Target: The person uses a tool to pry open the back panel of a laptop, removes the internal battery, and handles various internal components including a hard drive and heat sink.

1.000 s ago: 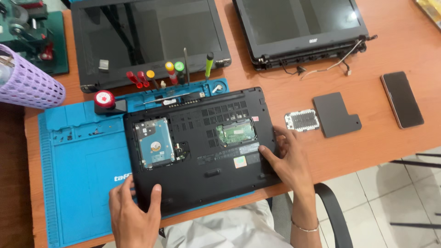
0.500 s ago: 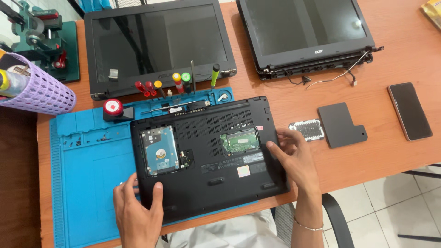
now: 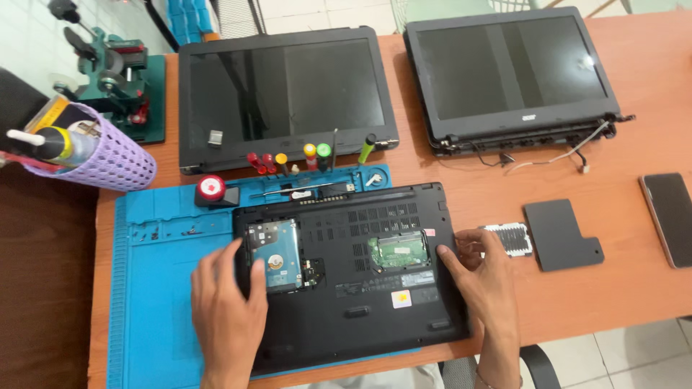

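A black laptop base lies upside down on a blue work mat, its access panel off, showing a silver hard drive and a green memory board. My left hand lies flat on the laptop's left edge, fingers spread, thumb beside the hard drive. My right hand grips the laptop's right edge, fingers curled on its side.
Two detached laptop screens lie at the back. A black cover panel and a small silver part sit to the right, a phone farther right. Screwdrivers, a red-topped holder, a purple basket and a green vise stand left.
My left hand has moved up from the laptop's front left corner to its left edge beside the hard drive. My right hand stays on the right edge. The view has shifted.
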